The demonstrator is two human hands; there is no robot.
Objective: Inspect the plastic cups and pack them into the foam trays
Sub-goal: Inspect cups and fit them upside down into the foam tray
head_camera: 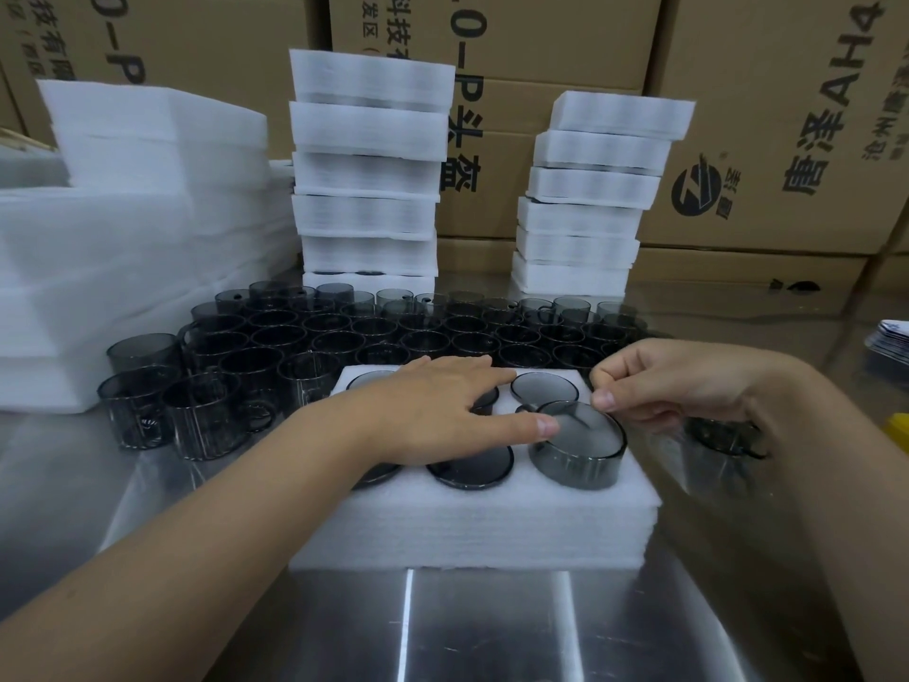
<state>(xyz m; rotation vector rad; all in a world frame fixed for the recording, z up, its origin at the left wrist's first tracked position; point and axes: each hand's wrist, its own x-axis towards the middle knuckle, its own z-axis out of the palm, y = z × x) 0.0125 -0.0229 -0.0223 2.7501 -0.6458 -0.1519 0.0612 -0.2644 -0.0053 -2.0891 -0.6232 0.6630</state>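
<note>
A white foam tray [472,524] lies on the steel table in front of me, with dark smoked plastic cups sunk upside down in its holes. One cup [578,452] at the tray's near right stands partly out of its hole. My left hand [442,406] lies flat over the tray's left and middle cups, fingers straight, its thumb tip touching that raised cup's rim. My right hand [664,381] hovers at the cup's far right edge with its fingers curled and its fingertips at the rim. A flush cup [469,467] sits next to the raised one.
Several loose smoked cups [344,337] crowd the table behind the tray, with more at the left [147,401] and one at the right [723,435]. Two stacks of filled foam trays [369,179] [590,199] stand behind, empty foam sheets [123,228] at left, cardboard boxes [762,115] at the back.
</note>
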